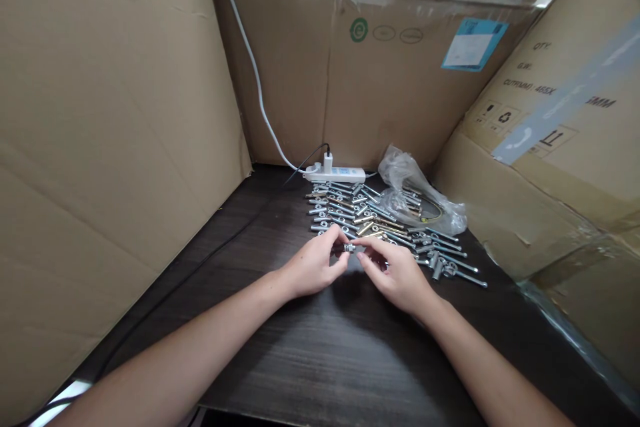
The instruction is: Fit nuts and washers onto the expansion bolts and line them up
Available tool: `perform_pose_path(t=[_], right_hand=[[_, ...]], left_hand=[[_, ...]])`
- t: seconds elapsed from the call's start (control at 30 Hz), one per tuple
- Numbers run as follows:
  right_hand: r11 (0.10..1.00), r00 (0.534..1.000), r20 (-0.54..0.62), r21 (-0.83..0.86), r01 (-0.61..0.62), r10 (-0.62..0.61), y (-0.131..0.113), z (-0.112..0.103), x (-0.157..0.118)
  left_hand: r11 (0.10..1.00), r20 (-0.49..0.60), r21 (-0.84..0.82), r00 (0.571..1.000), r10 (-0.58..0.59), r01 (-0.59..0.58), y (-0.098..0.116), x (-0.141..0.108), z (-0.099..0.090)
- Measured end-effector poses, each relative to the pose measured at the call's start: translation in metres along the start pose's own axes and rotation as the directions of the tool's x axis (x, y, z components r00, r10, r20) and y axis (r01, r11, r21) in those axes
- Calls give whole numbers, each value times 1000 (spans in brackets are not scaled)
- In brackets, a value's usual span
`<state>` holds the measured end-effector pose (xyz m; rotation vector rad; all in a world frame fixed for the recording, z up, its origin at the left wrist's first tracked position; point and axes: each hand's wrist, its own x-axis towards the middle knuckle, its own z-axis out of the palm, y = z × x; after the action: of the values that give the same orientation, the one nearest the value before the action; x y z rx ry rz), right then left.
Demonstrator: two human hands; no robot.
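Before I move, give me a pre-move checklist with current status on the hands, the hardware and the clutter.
1. Left hand has its grip on the small metal piece: ok.
2. Right hand fully pinching that piece: cannot tell; its fingertips are at the end, contact too small to judge.
3. Parts of the piece properly fitted together: cannot tell, too small.
4. Loose hardware free of the plastic bag: not ok, the bag overlaps some of it.
5. Black cable away from both hands: ok, it runs off to their left.
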<state>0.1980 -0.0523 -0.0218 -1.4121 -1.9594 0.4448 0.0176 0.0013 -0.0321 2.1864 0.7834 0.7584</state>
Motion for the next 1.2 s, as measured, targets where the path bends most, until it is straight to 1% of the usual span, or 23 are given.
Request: perform_pose_path(t=[0.07,0.17,0.3,0.4,0.5,0.7,0.83,0.93,1.07,1.2], right_hand=[[1000,1000,6,4,-10,10,0,1,-1],[1000,1000,23,25,18,-19,0,3,-2],[996,997,18,52,69,-70,-3,3,-3],[996,997,-4,56,76,-76,-3,2,-2],[997,999,1,55,49,-49,-3,1,-2],[1000,999,31,27,-15,15,1,2,0],[998,998,36,45,-46,45,2,4,-1],[998,999,49,63,-15,12,0,4,-3],[996,998,38,76,42,-45,-4,3,-4],[996,999,17,79,47,-49,-2,3,-2]], left_hand=[[1000,-18,2,1000,-10,10,-1,0,0],[999,-38,28,999,-15,16,-5,0,0],[999,-19,50,1000,-9,10,-7,1,0],[999,1,43,1000,3,-3,-6,1,0],[999,11,33,1000,13,-13,-3,1,0],[1000,-4,1,1000,-12,12,0,0,0],[1000,-3,15,1000,-20,20,-2,0,0],[999,-14,51,1000,-17,18,-5,0,0],[999,8,53,1000,-14,13,-7,1,0],[999,20,35,1000,5,-6,-5,0,0]])
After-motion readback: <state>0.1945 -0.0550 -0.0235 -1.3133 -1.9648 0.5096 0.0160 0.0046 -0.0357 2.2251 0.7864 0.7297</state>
